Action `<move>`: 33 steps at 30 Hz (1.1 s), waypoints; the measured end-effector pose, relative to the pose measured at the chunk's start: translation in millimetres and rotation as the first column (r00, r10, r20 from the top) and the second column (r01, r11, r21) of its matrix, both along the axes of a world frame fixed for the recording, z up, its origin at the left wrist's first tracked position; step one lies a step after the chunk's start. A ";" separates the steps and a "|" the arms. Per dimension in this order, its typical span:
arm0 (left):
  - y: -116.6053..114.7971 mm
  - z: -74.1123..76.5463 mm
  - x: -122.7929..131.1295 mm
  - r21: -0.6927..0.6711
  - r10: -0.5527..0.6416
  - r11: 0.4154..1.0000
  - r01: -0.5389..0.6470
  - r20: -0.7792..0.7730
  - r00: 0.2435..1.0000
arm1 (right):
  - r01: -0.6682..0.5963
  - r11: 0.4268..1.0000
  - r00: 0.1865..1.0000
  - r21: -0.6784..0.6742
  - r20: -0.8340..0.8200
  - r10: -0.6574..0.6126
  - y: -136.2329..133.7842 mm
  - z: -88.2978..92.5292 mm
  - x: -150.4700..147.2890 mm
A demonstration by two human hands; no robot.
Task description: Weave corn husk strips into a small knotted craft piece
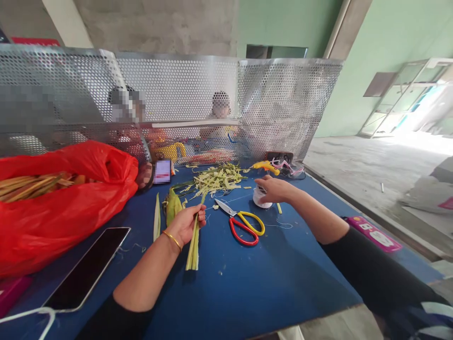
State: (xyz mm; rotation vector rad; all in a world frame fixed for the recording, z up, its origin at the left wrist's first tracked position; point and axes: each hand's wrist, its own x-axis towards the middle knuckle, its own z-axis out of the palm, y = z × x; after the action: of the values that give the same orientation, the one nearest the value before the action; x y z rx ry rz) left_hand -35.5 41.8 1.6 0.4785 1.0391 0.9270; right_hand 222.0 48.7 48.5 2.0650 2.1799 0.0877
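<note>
My left hand (187, 224) is closed round a small bundle of pale green plant strips (193, 252), whose cut ends point towards me. My right hand (274, 189) grips a spool of white thread (262, 200) from above, at the right of the work area. Fine thread runs across the blue table between the spool and the left hand. Between the hands lie open scissors (244, 226) with one red and one yellow handle. Just left of my left hand rest a green husk-like leaf (173, 207) and a flat leaf strip (157, 218).
A heap of leaf scraps (221, 178) lies behind the hands. At back right are a yellow glue gun (266, 166) and pink-framed glasses (287, 166). A red bag (71, 208) of dry strips and a phone (88, 269) occupy the left. A perforated metal screen (184, 89) closes the back.
</note>
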 end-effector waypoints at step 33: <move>4.0 15.6 -23.0 0.193 -0.038 0.980 0.046 -0.044 0.998 | -0.041 0.982 0.904 -0.187 -0.425 -0.043 -82.5 -37.3 -34.1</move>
State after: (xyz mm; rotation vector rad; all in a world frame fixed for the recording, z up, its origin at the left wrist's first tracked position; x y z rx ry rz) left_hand -58.5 45.9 17.2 0.6817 0.9754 0.9896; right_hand 187.9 -33.8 11.2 2.1275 2.3016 -0.6122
